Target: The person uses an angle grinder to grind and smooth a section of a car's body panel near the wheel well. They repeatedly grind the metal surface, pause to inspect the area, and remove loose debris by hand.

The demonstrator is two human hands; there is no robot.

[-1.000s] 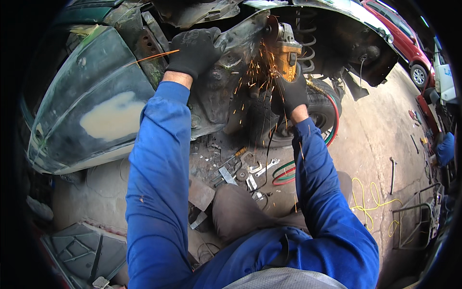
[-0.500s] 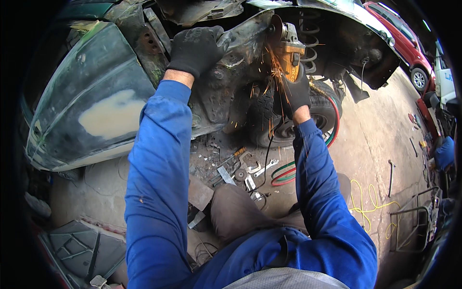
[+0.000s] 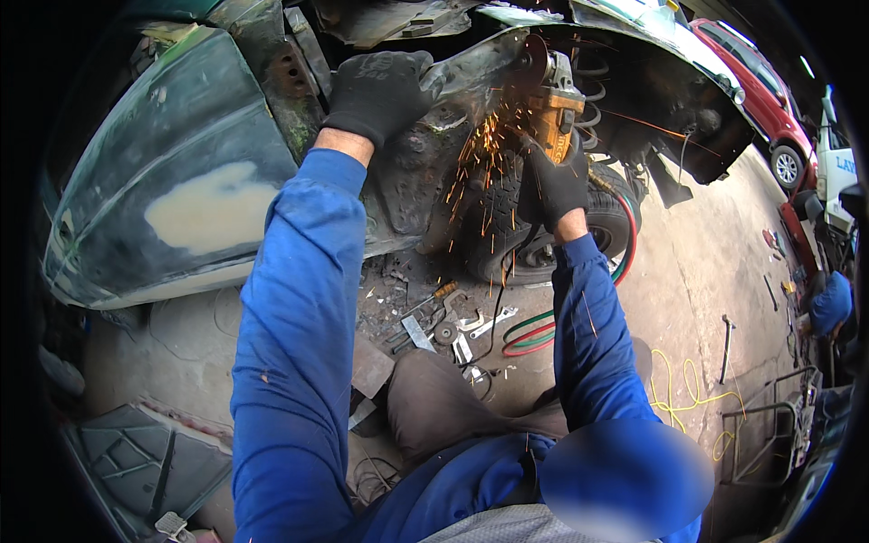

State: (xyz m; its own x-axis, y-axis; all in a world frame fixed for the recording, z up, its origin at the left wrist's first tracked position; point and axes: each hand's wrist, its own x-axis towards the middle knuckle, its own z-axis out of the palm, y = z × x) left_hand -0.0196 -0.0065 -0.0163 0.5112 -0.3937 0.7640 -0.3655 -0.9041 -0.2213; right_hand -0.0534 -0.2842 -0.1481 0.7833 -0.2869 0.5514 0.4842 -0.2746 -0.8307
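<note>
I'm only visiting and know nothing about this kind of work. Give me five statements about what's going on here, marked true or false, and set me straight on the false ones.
1. The right hand grips an orange angle grinder. True.
2. The left hand is bare. False: it is gloved in black, like the right.
3. Sparks fly below the grinder's disc. True.
4. The hoses by the wheel are both yellow. False: one is red, the other green.
5. A pale patch marks the curved car panel on the person's left. True.
</note>
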